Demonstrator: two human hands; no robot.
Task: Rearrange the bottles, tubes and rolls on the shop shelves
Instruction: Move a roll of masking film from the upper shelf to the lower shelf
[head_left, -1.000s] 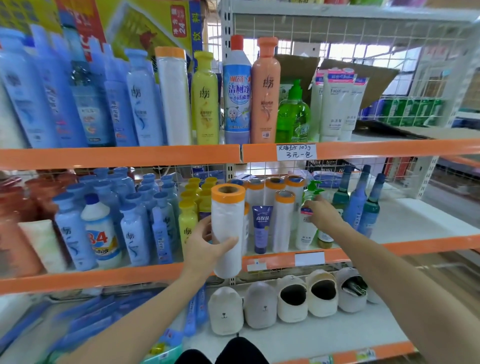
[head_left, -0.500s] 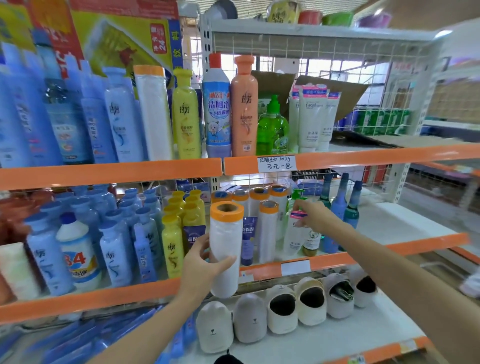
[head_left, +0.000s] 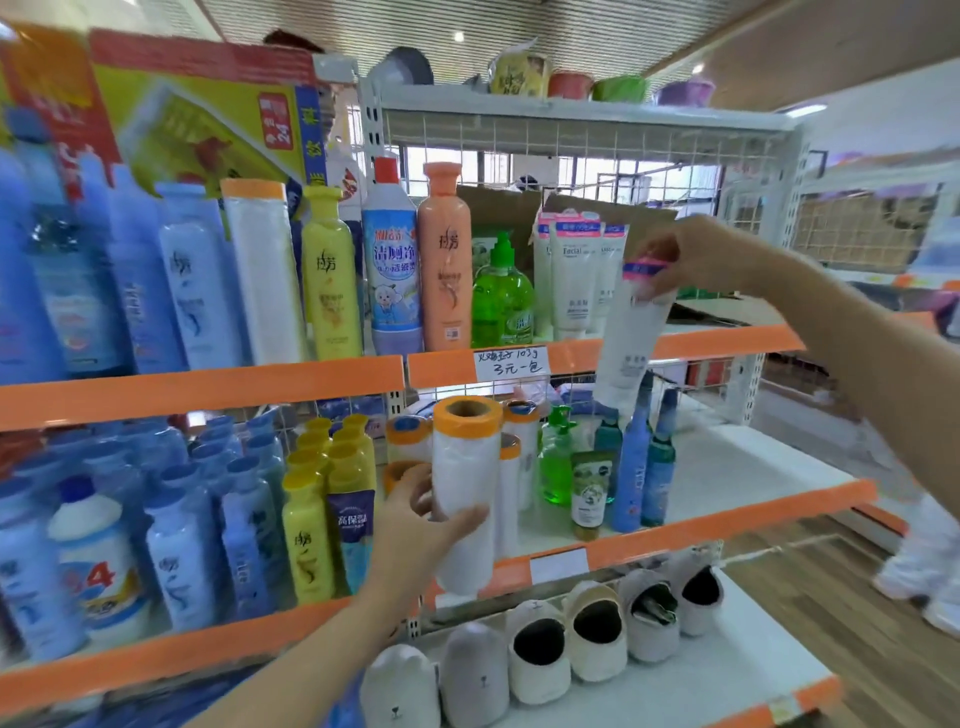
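My left hand (head_left: 421, 530) grips a white roll with an orange end (head_left: 465, 483), held upright in front of the middle shelf's orange edge (head_left: 675, 535). Behind it stand more rolls (head_left: 519, 441) of the same kind. My right hand (head_left: 691, 260) pinches the pink-and-blue crimped end of a white tube (head_left: 631, 343). The tube hangs cap down in the air in front of the upper shelf's edge (head_left: 727, 340), to the right of the white facial tubes (head_left: 574, 275) standing there.
The upper shelf carries blue, yellow and orange bottles, a tall roll (head_left: 265, 275) and a green pump bottle (head_left: 501, 301). On the middle shelf stand blue and yellow bottles, a green pump bottle (head_left: 556, 462) and slim blue bottles (head_left: 636, 467). Slippers (head_left: 595, 631) line the bottom shelf.
My right hand has lifted the white tube from the middle shelf up to the upper shelf's level. My left hand still holds the roll at much the same spot. The camera tilted upward.
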